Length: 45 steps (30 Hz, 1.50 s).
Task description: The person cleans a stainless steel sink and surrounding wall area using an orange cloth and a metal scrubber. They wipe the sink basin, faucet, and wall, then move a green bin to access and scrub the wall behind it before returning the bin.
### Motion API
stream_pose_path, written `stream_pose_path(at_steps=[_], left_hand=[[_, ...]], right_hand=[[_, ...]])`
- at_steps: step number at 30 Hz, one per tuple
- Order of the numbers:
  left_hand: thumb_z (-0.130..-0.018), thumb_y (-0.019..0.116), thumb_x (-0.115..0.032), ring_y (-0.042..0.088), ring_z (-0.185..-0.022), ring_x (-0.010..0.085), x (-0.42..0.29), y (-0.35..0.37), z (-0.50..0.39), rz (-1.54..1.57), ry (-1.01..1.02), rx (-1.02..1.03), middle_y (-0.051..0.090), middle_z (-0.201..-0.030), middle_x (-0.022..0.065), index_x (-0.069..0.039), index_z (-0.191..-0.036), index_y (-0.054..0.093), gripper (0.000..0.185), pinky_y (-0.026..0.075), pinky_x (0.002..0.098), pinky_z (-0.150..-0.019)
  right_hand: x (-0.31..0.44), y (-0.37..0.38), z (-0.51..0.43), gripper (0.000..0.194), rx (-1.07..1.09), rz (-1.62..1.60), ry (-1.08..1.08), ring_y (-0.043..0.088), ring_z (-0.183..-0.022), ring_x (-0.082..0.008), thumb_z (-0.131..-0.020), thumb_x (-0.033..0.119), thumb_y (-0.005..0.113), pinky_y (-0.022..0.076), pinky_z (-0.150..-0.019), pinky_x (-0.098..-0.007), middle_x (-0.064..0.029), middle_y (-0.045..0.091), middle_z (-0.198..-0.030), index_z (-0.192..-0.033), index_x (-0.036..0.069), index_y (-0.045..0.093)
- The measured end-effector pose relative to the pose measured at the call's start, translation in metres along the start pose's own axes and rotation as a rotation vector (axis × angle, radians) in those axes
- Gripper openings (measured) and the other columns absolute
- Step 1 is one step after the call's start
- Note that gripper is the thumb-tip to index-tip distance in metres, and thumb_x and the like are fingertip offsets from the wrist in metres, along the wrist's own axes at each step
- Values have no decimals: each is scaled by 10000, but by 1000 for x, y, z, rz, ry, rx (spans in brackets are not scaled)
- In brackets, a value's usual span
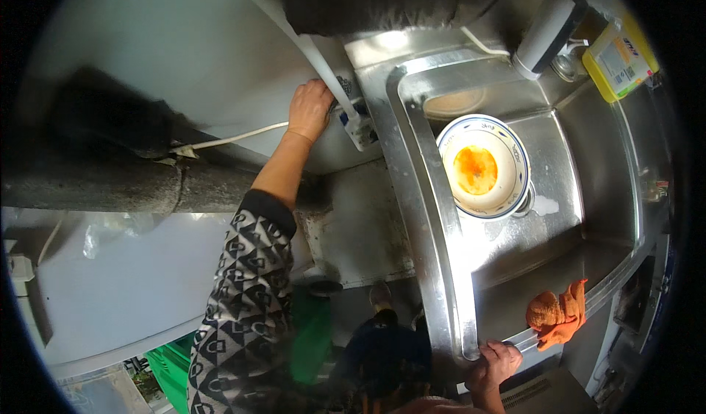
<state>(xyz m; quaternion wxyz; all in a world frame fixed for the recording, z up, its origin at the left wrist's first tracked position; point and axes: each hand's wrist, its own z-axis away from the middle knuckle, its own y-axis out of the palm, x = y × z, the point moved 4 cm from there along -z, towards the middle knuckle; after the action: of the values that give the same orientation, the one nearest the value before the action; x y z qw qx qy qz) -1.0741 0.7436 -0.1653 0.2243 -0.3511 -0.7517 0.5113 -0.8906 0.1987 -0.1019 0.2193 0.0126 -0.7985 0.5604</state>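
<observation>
My left hand (310, 108) reaches out beside a white pipe (325, 66), left of the stainless steel sink (413, 155). Its fingertips are hidden, close to a dark, mesh-like scouring pad (343, 86), so whether it holds anything is unclear. Curled over the sink's near corner rim is my right hand (499, 359). Inside the basin a white bowl (510, 179) with a blue pattern stands partly over the drain, with orange, oily-looking residue at its bottom. An orange cloth (560, 315) hangs over the rim, just beyond my right hand.
A yellow plastic bottle (620, 64) and a grey cylindrical device (546, 33) stand at the sink's back corner. A white cable (237, 137) runs to my left hand. A thick, grimy pipe (110, 185) crosses at left. Green bins (311, 331) stand on the floor below.
</observation>
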Motion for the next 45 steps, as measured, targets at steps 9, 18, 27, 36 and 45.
stream_pose_path(at_steps=[9,18,27,36,45], left_hand=[[-728,623,-150,542,-952,328,1,-17,-27,-173,-28,-239,594,-969,109,-154,-1096,633,369,412,480,-827],[-656,651,-108,517,-966,318,-2,-66,-40,-283,5,-528,578,-1015,83,-150,-936,649,283,392,451,-812],[-662,614,-72,531,-985,319,-5,-74,-39,-114,20,-504,574,-1081,109,-96,-929,651,271,417,442,-829],[-696,731,-98,558,-1019,327,25,-245,21,52,-188,-620,590,-1080,141,-38,-1116,588,448,454,390,-865],[-834,688,-130,584,-768,77,-109,-311,126,1215,-783,-330,640,-924,26,-12,-1126,550,345,478,220,-659]], right_hand=[[6,-2,-9,223,-26,-9,-30,503,-837,-251,-738,199,502,351,-787,-381,-62,612,-937,-864,76,639],[2,-2,-3,217,17,-32,42,509,-844,-251,-747,230,512,362,-795,-381,-67,617,-925,-822,75,644],[1,0,-1,270,72,17,30,489,-886,-262,-841,275,446,351,-819,-393,-64,591,-961,-865,88,639],[-1,2,-3,257,-6,-2,-91,510,-910,-284,-761,175,470,355,-823,-407,-90,598,-964,-934,78,633],[13,-16,-27,259,-58,-449,-44,561,-911,-321,-716,19,517,414,-844,-401,-130,619,-965,-942,52,638]])
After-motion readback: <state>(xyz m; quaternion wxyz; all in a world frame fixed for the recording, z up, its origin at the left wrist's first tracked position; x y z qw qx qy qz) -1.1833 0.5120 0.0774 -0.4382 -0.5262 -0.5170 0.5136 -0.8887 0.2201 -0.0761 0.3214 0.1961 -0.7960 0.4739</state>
